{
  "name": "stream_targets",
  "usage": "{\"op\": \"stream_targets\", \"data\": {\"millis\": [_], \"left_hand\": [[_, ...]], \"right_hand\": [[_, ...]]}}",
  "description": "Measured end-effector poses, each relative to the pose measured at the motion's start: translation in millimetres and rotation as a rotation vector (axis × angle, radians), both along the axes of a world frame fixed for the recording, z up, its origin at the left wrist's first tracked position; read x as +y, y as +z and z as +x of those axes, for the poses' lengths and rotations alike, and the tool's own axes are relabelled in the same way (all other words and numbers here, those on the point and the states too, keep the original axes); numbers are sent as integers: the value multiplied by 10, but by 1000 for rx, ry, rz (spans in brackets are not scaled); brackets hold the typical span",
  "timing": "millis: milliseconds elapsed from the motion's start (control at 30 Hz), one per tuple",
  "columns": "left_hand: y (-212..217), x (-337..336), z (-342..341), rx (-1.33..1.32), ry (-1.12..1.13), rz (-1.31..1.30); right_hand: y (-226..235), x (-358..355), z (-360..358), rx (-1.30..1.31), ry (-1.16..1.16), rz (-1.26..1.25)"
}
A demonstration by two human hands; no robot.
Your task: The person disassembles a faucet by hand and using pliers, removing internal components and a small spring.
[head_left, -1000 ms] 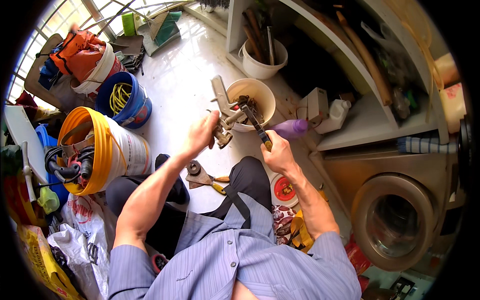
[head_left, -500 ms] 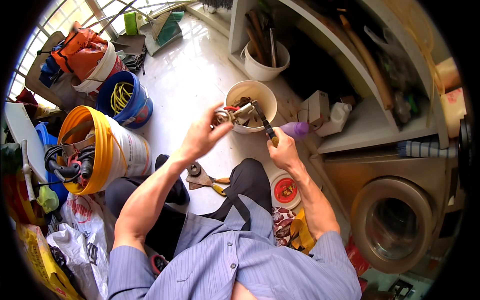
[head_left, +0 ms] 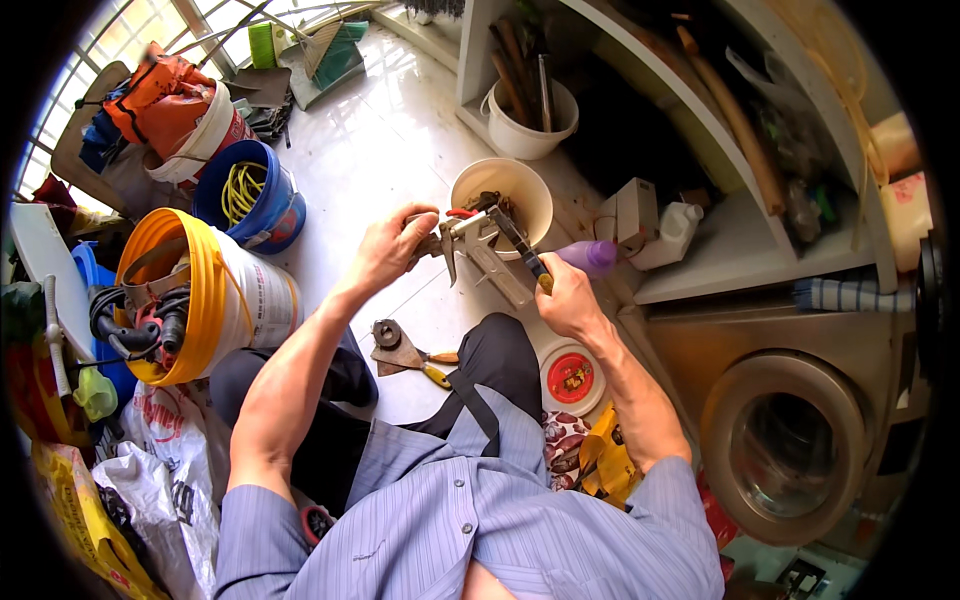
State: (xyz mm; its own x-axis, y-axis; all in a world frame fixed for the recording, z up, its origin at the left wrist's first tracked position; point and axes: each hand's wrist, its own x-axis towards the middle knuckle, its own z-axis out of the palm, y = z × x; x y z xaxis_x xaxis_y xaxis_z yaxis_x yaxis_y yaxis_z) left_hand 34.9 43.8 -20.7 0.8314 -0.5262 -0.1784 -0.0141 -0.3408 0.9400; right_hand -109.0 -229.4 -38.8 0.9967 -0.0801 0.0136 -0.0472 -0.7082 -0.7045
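Observation:
My left hand [head_left: 393, 248] is closed around a greyish metal tool with a hooked, jaw-like end [head_left: 448, 256]. From it a pale, tube-like part [head_left: 470, 226] runs toward the right, and a flat metal arm [head_left: 498, 272] slants down from there. My right hand [head_left: 572, 298] grips the handle of a black-and-yellow hand tool [head_left: 522, 242]; its far end meets the pale part, and its exact kind is unclear. Both hands are in front of a cream bucket [head_left: 538, 195] with dark metal odds and ends inside. Something red shows near the bucket's left rim.
Scrapers with yellow handles and a black tape roll [head_left: 388, 334] lie by my knees. A purple bottle [head_left: 594, 258] is right of the bucket. A yellow-rimmed bucket [head_left: 210, 290] and a blue bucket [head_left: 287, 215] stand left; a washing machine [head_left: 700, 360] stands right.
My left hand has moved slightly left and up. The metal assembly has turned, so its jaw and slanting flat arm now show. My right hand keeps its grip, nearly in place.

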Motion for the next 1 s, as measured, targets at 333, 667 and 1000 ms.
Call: {"op": "stream_targets", "data": {"millis": [333,667,1000], "left_hand": [[-298,34,-104,511,-84,-226],[-236,-51,-242,105,-82,-76],[-484,-68,11,558,135,-33]], "right_hand": [[-37,118,-30,-40,12,-9],[-122,121,-17,55,-55,-4],[-1,244,76,-184,63,-105]]}}
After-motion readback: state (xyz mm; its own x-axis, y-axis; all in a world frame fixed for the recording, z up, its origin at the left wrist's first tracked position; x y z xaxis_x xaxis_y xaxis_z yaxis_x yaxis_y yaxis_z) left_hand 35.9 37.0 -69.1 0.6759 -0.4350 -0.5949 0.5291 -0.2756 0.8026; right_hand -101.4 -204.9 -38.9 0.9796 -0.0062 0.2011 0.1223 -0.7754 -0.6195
